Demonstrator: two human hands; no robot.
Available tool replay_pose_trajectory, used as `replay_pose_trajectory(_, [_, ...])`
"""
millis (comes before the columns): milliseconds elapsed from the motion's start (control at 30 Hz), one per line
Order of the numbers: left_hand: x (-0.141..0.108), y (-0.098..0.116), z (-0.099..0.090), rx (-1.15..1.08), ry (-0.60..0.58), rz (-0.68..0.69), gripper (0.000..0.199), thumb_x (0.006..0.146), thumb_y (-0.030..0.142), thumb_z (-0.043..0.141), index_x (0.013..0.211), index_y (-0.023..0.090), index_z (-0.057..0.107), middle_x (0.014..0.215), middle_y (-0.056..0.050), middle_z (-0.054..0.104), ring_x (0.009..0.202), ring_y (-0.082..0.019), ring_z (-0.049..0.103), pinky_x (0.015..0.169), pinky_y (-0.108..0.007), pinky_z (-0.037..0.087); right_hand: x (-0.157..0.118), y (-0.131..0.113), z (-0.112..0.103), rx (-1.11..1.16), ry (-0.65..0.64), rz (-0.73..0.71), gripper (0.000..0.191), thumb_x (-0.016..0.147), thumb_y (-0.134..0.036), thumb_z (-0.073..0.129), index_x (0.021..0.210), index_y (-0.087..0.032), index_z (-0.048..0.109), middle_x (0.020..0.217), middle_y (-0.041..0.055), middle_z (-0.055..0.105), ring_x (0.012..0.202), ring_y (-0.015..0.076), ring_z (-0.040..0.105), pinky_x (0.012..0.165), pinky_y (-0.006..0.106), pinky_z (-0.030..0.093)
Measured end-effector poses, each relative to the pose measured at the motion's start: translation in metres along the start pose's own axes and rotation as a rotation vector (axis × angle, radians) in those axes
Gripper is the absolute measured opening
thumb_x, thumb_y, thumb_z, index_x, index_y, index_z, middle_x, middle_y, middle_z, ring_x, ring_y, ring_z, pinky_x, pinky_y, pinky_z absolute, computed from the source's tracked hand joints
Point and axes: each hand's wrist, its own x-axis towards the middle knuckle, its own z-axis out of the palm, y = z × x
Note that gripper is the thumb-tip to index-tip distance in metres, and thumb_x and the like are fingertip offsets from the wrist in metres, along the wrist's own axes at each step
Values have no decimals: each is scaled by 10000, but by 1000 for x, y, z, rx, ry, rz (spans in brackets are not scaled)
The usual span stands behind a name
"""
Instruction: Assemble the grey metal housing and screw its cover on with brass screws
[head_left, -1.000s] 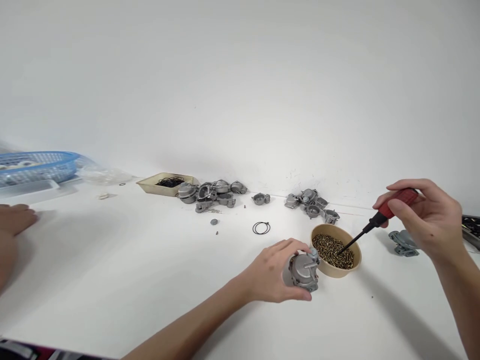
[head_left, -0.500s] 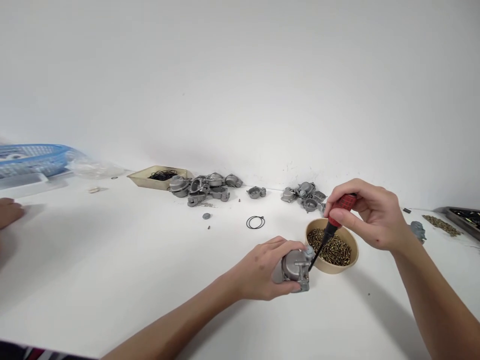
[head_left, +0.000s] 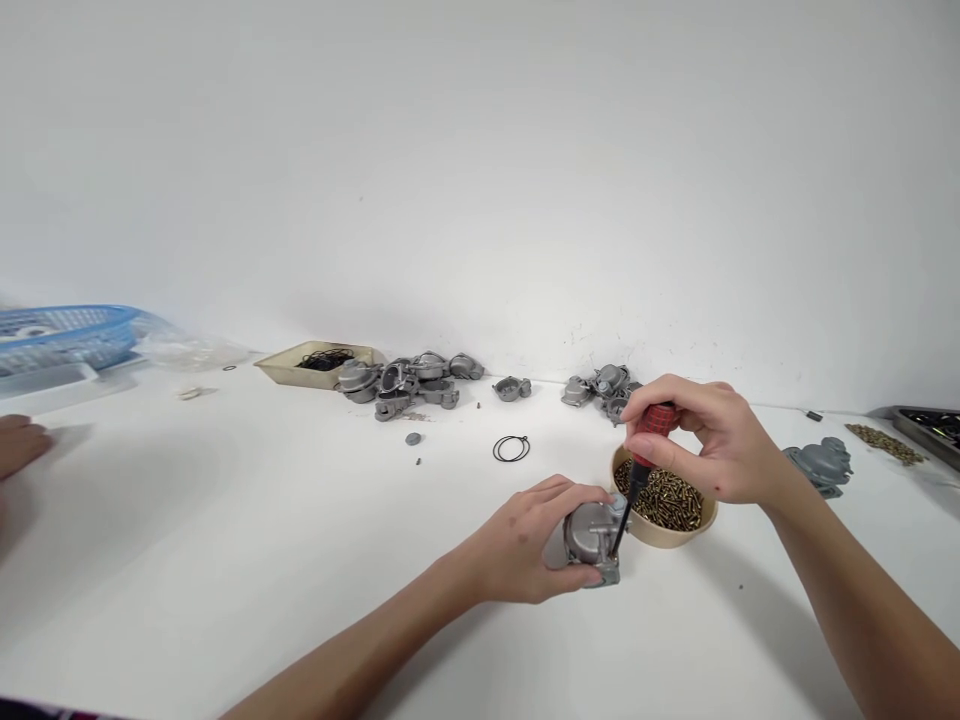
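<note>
My left hand (head_left: 536,540) is wrapped round a grey metal housing (head_left: 592,535) on the white table, its thumb along the lower edge and fingers over the top. My right hand (head_left: 697,440) grips the red handle of a screwdriver (head_left: 652,432). The dark shaft slants down to the left and its tip meets the housing's right side, near the lower corner. Just behind stands a round tan bowl (head_left: 664,538) full of small brass-coloured screws, partly covered by the right hand and screwdriver.
Grey metal parts (head_left: 401,380) lie by a tray (head_left: 300,375) of black rings; more (head_left: 607,385) sit behind the bowl. Two black rings (head_left: 511,448) lie mid-table. A grey assembly (head_left: 821,465) is at right. Far left are a blue basket (head_left: 67,345) and another person's hand (head_left: 22,445).
My right hand and the screwdriver have moved left and slightly down, and the shaft is steeper, its tip lower on the housing. More of the grey assembly at right shows.
</note>
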Motion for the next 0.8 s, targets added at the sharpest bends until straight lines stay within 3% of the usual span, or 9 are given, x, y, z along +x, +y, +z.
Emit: replay_pose_trajectory(800, [-1,-3,-2,-32,-47,-26,566,949,464,754,1423,253,530,1261,-97,709,1138,-272,659,1002,-407,532,-1,14,-3,106,16,89,101,988,-243,690,1074,-191,701,788,16,721,657,125,670,573,239,532])
